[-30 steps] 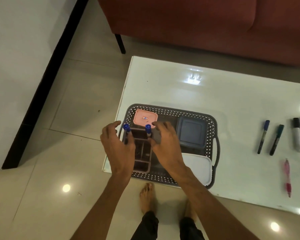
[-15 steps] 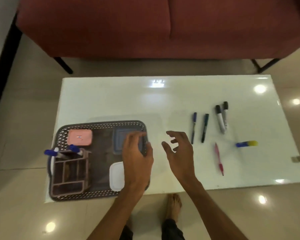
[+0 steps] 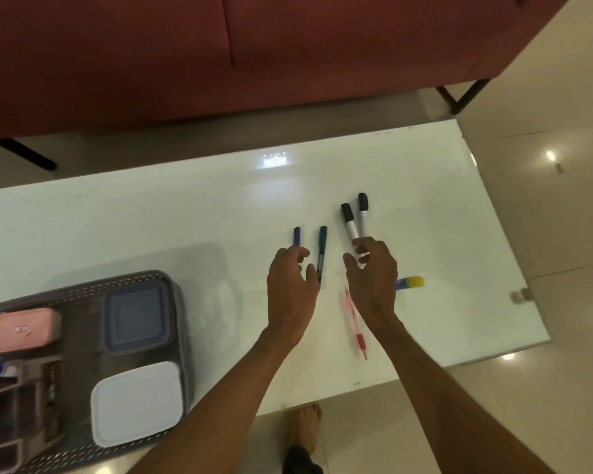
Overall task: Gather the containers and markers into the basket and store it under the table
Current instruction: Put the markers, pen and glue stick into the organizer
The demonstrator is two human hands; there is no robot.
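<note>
Hands hover over white table before red sofa

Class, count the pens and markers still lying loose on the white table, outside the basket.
6: a blue pen and green pen by the left hand, two black-capped markers at the right hand, a pink pen, a yellow-capped marker. Hands may hide others.

Bare forearms, bare foot, dark trousers
</note>
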